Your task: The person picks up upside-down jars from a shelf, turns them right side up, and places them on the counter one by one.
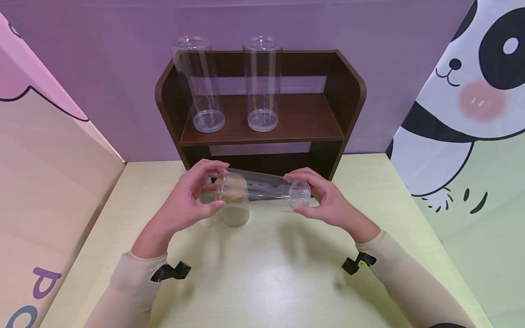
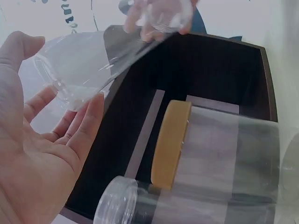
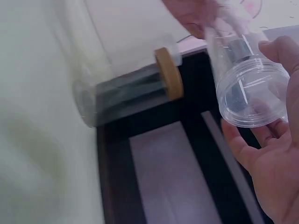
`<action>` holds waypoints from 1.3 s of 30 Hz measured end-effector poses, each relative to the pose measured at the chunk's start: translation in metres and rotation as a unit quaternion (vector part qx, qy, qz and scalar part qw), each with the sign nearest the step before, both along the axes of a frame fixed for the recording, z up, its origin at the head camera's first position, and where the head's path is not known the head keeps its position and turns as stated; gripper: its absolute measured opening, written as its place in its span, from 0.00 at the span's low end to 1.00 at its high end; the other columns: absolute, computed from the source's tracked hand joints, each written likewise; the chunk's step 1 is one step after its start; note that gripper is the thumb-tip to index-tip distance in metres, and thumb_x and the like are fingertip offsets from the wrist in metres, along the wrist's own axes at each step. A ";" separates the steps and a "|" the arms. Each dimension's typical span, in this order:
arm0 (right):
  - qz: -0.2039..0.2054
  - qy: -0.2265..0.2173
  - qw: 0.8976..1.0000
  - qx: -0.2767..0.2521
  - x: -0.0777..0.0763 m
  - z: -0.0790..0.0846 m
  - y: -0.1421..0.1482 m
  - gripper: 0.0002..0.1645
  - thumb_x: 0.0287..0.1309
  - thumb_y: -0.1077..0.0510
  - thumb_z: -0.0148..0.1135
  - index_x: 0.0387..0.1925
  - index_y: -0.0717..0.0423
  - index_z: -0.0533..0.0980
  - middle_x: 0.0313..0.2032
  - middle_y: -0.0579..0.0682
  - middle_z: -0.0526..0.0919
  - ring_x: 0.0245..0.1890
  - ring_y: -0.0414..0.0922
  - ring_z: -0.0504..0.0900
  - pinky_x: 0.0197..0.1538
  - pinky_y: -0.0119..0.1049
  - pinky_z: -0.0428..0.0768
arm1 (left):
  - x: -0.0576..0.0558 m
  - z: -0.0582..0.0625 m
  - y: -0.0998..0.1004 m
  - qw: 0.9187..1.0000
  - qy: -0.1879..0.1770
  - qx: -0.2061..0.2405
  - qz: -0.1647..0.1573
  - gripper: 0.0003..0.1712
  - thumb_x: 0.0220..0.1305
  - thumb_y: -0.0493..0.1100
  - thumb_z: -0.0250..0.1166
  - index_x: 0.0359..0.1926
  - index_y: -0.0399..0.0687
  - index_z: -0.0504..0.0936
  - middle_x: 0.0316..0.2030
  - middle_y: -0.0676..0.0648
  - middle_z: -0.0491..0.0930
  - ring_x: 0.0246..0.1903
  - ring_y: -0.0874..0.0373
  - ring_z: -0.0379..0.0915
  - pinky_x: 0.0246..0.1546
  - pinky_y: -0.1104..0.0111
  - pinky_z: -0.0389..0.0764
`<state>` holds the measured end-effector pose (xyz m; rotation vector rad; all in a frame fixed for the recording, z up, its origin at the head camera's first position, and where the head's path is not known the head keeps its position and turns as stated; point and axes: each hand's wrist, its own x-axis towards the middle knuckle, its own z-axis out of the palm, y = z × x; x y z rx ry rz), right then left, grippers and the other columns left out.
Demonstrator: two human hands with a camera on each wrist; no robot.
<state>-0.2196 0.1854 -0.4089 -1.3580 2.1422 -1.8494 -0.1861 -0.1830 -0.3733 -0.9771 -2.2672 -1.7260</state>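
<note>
Both hands hold a tall clear plastic jar (image 1: 266,184) lying nearly level above the table, in front of the shelf. My left hand (image 1: 184,198) grips its left end, thumb below and fingers above and behind the rim. Around the ridged right end (image 3: 254,95), the fingers and thumb of my right hand (image 1: 326,198) are curled. Behind the left hand stands a clear jar with a tan wood-like lid (image 2: 170,144), partly covered by the held jar in the head view. Next to it, another clear jar with a clear ridged top (image 2: 117,200) shows in the left wrist view.
A dark brown two-tier shelf (image 1: 262,139) stands at the back of the pale table (image 1: 270,273). Two tall clear jars are on its upper tier, one left (image 1: 205,91) and one near the middle (image 1: 262,86). Printed cloth panels (image 1: 459,173) border the table.
</note>
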 end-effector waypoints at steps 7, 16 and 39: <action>-0.008 0.015 1.000 -0.007 -0.002 0.019 0.009 0.40 0.54 0.82 0.73 0.69 0.71 0.75 0.68 0.62 0.77 0.69 0.55 0.77 0.62 0.41 0.88 | 0.001 -0.009 -0.005 1.000 -0.006 -0.019 -0.003 0.39 0.56 0.23 0.76 0.68 0.37 0.74 0.59 0.40 0.79 0.58 0.48 0.79 0.59 0.66 0.87; 0.009 0.029 1.000 0.006 -0.003 0.023 0.015 0.45 0.52 0.84 0.73 0.72 0.72 0.71 0.71 0.61 0.74 0.72 0.54 0.75 0.70 0.42 0.83 | 0.000 -0.013 -0.006 1.000 -0.006 -0.007 -0.004 0.42 0.53 0.20 0.76 0.68 0.38 0.75 0.61 0.43 0.78 0.60 0.51 0.79 0.61 0.65 0.87; -0.010 -0.072 0.984 -0.160 -0.005 0.057 0.008 0.43 0.63 0.55 0.84 0.76 0.54 0.77 0.72 0.55 0.81 0.74 0.55 0.75 0.67 0.36 0.83 | 0.005 -0.023 0.016 0.998 -0.015 -0.058 0.021 0.40 0.60 0.31 0.83 0.71 0.47 0.76 0.63 0.49 0.81 0.61 0.53 0.80 0.64 0.67 0.83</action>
